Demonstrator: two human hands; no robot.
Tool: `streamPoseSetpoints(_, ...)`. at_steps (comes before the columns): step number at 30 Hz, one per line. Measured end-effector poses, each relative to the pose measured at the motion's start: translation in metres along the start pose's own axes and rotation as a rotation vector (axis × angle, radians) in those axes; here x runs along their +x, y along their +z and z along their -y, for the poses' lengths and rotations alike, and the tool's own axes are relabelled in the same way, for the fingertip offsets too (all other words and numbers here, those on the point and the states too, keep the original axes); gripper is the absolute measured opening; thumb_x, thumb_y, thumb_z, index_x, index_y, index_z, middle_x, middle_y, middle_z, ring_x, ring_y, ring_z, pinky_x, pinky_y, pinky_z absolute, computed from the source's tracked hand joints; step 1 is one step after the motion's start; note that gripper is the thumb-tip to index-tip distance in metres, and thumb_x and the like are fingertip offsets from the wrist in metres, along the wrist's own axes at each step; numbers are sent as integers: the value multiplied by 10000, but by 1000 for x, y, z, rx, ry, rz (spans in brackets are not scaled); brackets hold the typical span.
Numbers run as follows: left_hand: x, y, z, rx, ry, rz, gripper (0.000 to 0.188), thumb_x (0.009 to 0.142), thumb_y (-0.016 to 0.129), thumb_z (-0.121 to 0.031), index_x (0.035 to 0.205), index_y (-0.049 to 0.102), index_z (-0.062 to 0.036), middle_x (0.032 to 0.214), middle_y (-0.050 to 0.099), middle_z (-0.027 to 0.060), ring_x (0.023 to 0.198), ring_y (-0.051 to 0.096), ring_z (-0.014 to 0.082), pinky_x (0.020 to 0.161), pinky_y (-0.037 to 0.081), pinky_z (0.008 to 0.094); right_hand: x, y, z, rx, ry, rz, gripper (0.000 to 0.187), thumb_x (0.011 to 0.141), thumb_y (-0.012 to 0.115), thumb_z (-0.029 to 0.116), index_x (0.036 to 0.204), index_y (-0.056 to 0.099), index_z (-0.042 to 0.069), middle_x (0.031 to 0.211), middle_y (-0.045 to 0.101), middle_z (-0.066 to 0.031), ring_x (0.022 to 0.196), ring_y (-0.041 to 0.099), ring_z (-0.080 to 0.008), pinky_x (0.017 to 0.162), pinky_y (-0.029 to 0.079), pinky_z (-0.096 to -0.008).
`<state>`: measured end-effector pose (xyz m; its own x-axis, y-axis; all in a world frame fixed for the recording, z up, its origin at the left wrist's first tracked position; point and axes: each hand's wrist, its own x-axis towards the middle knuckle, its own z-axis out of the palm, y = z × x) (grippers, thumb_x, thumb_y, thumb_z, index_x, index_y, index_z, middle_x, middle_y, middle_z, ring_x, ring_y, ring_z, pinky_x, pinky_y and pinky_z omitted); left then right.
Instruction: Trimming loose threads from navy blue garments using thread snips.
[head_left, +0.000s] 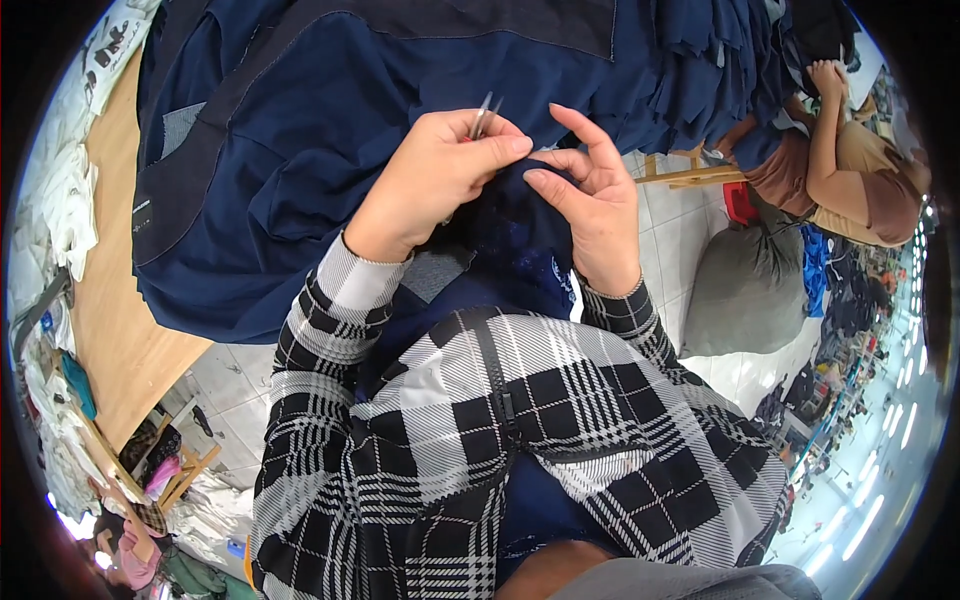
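Observation:
Over the table in front of me lies a pile of navy garments (330, 130), with dark facing strips and a label at the left. My left hand (430, 185) is closed round a small pair of thread snips (486, 115). Their two metal tips stick up past the fingers, and the rest is hidden in the hand. Close beside it, my right hand (600, 195) pinches a raised bit of navy cloth between thumb and a finger, its index finger lifted. The thumb and fingertip of my left hand meet near the same cloth.
A wooden tabletop (135, 240) shows at the left, beside heaped white cloth (60, 200). On the right, a co-worker (850, 190) sits near a full grey sack (745, 285). Another person (135, 550) is at the lower left.

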<state>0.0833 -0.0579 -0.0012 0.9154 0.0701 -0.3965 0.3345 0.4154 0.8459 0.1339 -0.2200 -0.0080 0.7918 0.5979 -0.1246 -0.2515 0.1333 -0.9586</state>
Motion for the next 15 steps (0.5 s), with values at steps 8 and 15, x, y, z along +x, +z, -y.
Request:
streamPoseSetpoints(8, 11, -8, 9, -239, -93, 47, 157, 826, 666, -162, 835, 597, -22, 598, 469, -39, 481, 389, 23, 413, 303, 163, 1, -3, -3, 94, -6, -73, 412, 790, 624, -76, 1179, 502, -9, 948, 625, -66, 884, 596, -115, 813, 484, -207)
streamPoseSetpoints(15, 8, -2, 4, -77, 29, -39, 200, 819, 675, -171, 888, 609, 5, 658, 515, -32, 535, 420, 20, 467, 334, 170, -1, -8, -2, -183, -54, 97, 217, 816, 578, -52, 1011, 659, -1, 1054, 619, -77, 999, 561, -133, 865, 437, -220)
